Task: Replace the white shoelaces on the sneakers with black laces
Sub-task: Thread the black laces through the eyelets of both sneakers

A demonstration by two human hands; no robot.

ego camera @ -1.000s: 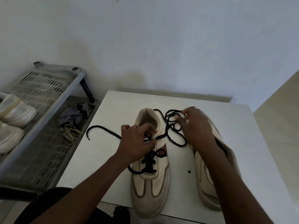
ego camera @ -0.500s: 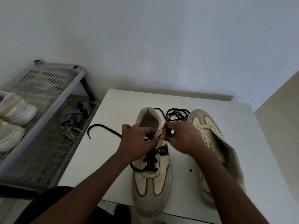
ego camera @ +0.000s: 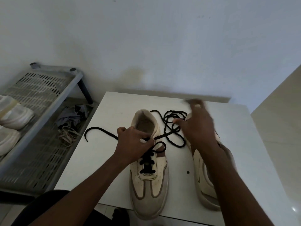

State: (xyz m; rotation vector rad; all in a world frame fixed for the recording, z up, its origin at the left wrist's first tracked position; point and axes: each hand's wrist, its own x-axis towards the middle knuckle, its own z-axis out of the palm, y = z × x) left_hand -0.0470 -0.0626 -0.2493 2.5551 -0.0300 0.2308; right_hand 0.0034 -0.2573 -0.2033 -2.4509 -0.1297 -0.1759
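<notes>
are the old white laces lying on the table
No, the pale laces lie on the rack shelf beside the table.

Dim light, motion-blurred right hand

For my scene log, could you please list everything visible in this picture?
sneakers: two, cream with brown trim, on the table, the second partly under the right arm
black lace: at least one, black, part-threaded through the centre sneaker, ends loose on the table
table: one, white, centre
dark dot: one, black, on the table between the sneakers
rack: one, grey, left
white shoes: two, white, on the rack
pale laces: one bundle, off-white, rack's lower shelf
cloth: one, grey, beside the pale laces
left hand: one, pinches the black lace at the centre sneaker
right hand: one, blurred, above the lace coil
</notes>
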